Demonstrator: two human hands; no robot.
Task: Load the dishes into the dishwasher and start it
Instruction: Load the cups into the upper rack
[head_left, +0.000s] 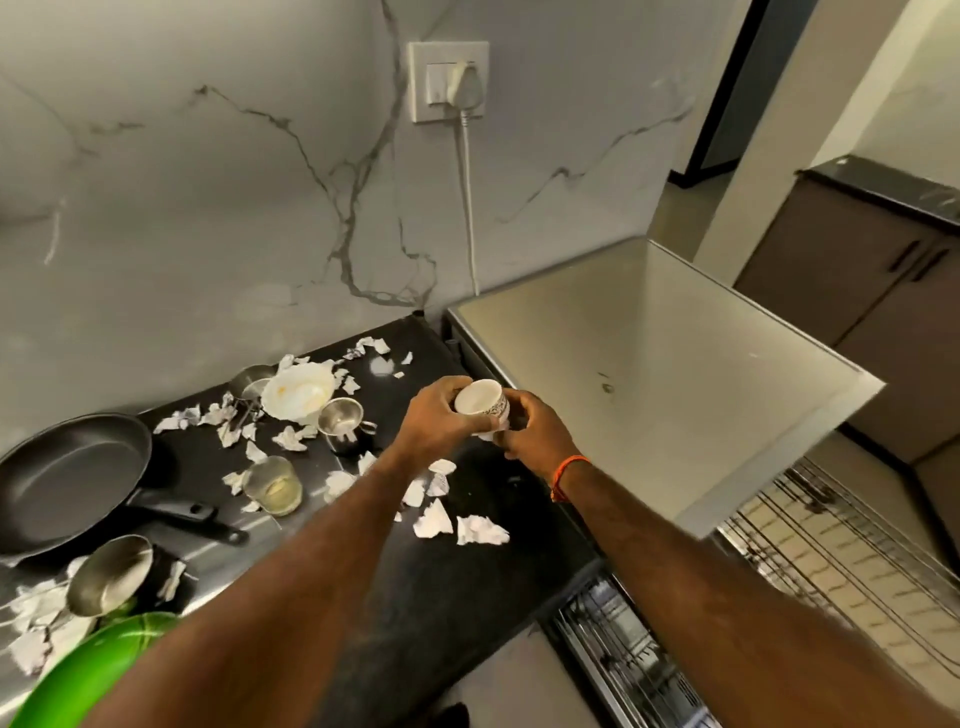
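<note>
Rack of the dishwasher, wire, pulled out at lower right, below the appliance's white top. Green plate at the near left counter edge; steel bowl just beyond it. Paper scraps scattered across the dark counter. Cup held above the counter's right end, near the dishwasher: small, white, pale bare inside, dark patterned band on the outer wall, tipped with its mouth toward the camera. Left hand wraps the cup's left side, fingers curled round it. Right hand grips its right side and base, orange thread on the wrist. Farther left: glass, black frying pan, steel cup, soiled white plate. Plug in the wall socket.
</note>
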